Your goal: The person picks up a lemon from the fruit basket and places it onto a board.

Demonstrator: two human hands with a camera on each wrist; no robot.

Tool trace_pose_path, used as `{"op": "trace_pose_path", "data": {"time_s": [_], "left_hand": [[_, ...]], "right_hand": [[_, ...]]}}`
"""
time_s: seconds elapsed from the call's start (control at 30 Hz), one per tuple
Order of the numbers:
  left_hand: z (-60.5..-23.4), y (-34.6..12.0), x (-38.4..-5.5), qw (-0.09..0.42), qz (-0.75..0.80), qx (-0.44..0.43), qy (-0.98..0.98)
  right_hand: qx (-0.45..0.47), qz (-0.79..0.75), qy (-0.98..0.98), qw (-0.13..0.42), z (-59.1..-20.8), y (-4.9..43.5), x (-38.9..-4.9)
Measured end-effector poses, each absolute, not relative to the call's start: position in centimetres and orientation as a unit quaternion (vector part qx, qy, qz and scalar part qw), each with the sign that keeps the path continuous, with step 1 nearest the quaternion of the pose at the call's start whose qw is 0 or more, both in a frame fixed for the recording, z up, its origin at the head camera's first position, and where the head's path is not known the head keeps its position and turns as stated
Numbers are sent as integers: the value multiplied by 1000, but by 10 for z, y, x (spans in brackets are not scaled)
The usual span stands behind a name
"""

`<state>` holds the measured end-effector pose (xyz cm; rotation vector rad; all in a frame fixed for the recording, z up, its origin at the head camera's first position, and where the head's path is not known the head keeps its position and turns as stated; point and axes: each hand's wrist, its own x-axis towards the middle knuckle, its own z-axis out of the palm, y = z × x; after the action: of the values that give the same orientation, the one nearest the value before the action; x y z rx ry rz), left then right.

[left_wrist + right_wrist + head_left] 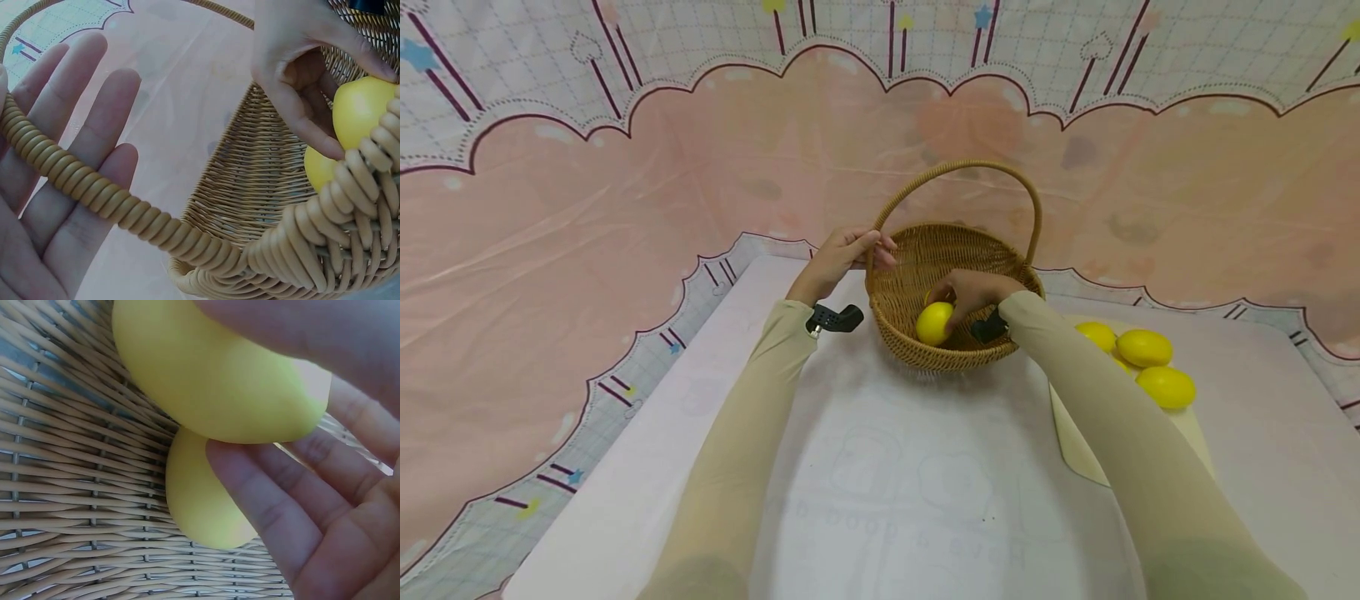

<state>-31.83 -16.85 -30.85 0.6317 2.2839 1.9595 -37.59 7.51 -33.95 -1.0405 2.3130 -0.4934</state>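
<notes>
A woven wicker basket (925, 354) with a tall arched handle (972, 164) stands on the white table. My left hand (838, 258) holds the handle's left side between thumb and fingers; in the left wrist view those fingers (81, 119) lie fairly straight behind it. Inside the basket, my right hand (973, 290) grips a yellow lemon (933, 325) between thumb and fingertips. Beneath that fruit, the right wrist view shows a second lemon (203, 500) against the wicker, partly covered by my fingers and the held lemon.
Several more lemons (1144, 347) lie on a pale cream mat (1078, 442) to the right, partly behind my right sleeve (1105, 417). A pink patterned cloth (550, 250) hangs behind the table and reaches along its left side.
</notes>
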Motion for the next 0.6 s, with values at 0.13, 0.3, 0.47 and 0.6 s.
{"op": "trace_pose_path", "data": {"time_s": [0.13,0.3,0.47,0.6], "left_hand": [[-308,-169,-318,35,641,208,738],[-309,-170,-319,36,644,209,735],[-309,-170,-319,32,643,208,736],[-310,-170,-319,31,646,209,734]], "right_hand": [[-390,-193,863,256,-338,76,-377],[-393,-211,864,234,-335,77,-377],[-379,-237,866,222,-327,78,-377],[-376,-264,865,202,-319,79,-377]]}}
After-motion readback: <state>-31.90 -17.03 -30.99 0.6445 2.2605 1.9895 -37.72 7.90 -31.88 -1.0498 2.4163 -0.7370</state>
